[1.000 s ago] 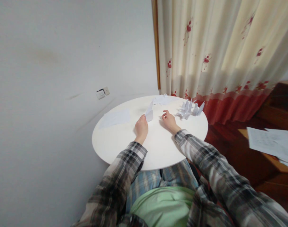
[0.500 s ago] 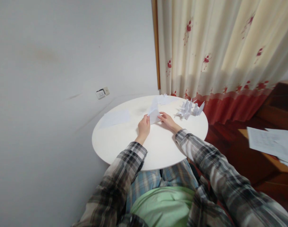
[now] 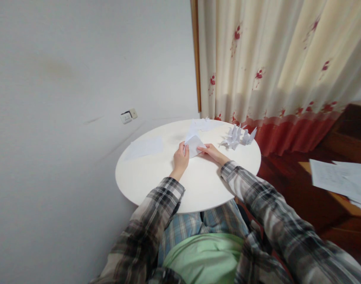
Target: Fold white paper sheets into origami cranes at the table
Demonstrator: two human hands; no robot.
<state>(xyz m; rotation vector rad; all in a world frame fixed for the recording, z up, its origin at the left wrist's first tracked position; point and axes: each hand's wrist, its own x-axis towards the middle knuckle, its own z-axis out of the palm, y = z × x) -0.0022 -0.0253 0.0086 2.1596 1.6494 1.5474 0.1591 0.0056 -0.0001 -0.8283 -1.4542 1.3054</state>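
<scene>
A small white folded paper (image 3: 193, 143) is held over the middle of the round white table (image 3: 156, 177). My left hand (image 3: 181, 157) pinches its left edge with closed fingers. My right hand (image 3: 211, 152) grips its right lower edge, fingers closed on it. Both hands hold the paper tilted up off the tabletop.
A flat white sheet (image 3: 144, 148) lies on the table's left part. Several folded paper figures (image 3: 238, 136) sit at the back right, more folded paper (image 3: 204, 124) at the far rim. A curtain (image 3: 275, 71) hangs behind. Loose sheets (image 3: 340, 177) lie on a wooden surface at the right.
My right hand moved left from the bare tabletop and took hold of the paper. The paper, at first held by my left hand alone, is now opened wider between both hands.
</scene>
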